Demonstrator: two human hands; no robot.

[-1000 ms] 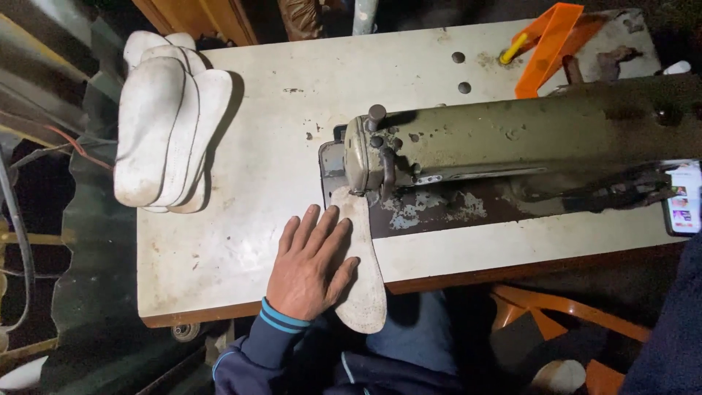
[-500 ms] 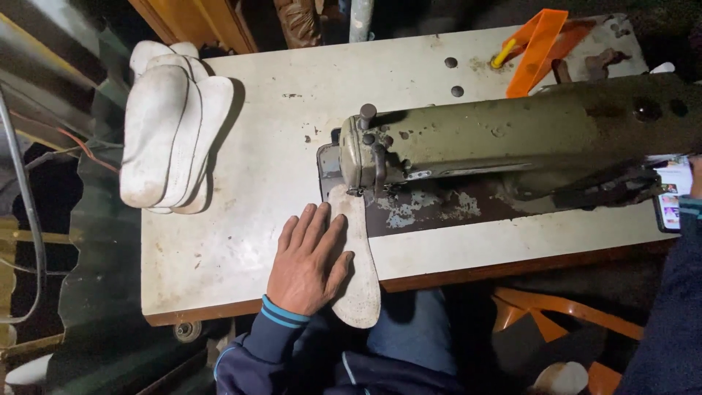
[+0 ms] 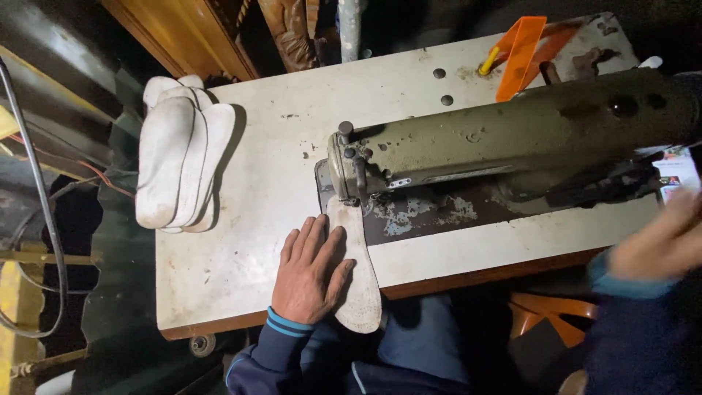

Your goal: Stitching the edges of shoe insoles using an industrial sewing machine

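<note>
Head view: one camera looks down on a worn white work table [image 3: 241, 241] that carries an olive-green sewing machine [image 3: 512, 139].
Landmark: the sewing machine, its needle end pointing toward the person's left.
Insole: a pale, flat insole [image 3: 356, 271] lies lengthwise under the machine's needle end, its far tip at the presser foot and its near end hanging just over the table's front edge.
Left hand: the left hand [image 3: 311, 272] lies flat, fingers spread and extended, palm down beside the needle end of the machine; its thumb side presses on the insole, and it grips nothing.
Right hand: the right hand [image 3: 658, 245] is blurred at the frame's right edge, in front of the machine's far body and off the table; I cannot tell whether its fingers are spread or closed, and nothing shows in it.
Stack: a stack of white insoles [image 3: 183, 164] rests well away from the machine, on the table's left edge beyond the needle end.
Orange piece: an orange plastic piece [image 3: 521, 55] lies behind the machine, near the table's back edge.
</note>
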